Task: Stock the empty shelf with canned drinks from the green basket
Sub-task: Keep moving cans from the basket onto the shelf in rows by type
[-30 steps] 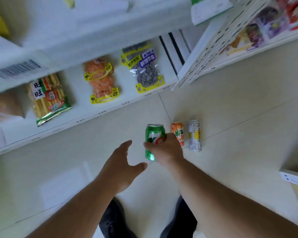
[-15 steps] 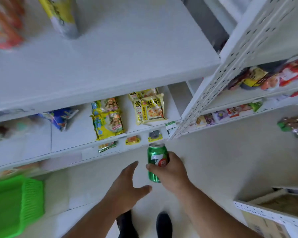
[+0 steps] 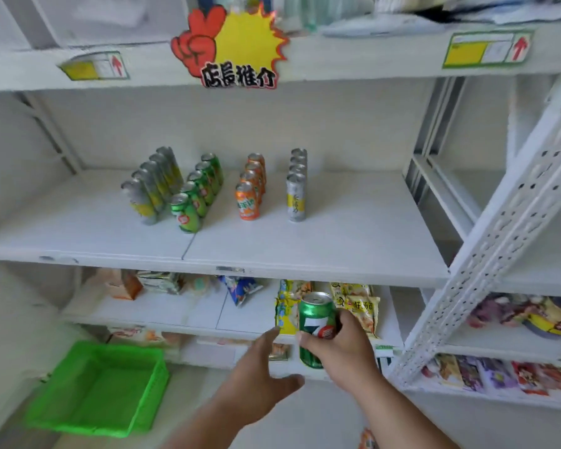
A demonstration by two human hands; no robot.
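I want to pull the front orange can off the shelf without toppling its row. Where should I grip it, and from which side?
Grip the front orange can round its mid-body, coming straight from the shelf's open front. It stands upright at the head of its row, with clear gaps to the green-can row and silver-can row beside it.

You hold a green can [image 3: 316, 328] upright in your right hand [image 3: 344, 343], below the shelf [image 3: 305, 254]. On that white shelf stand four rows of cans [image 3: 208, 186] running front to back (silver-yellow, green, orange, silver). The green basket [image 3: 101, 388] sits on the floor at lower left, nothing in it.
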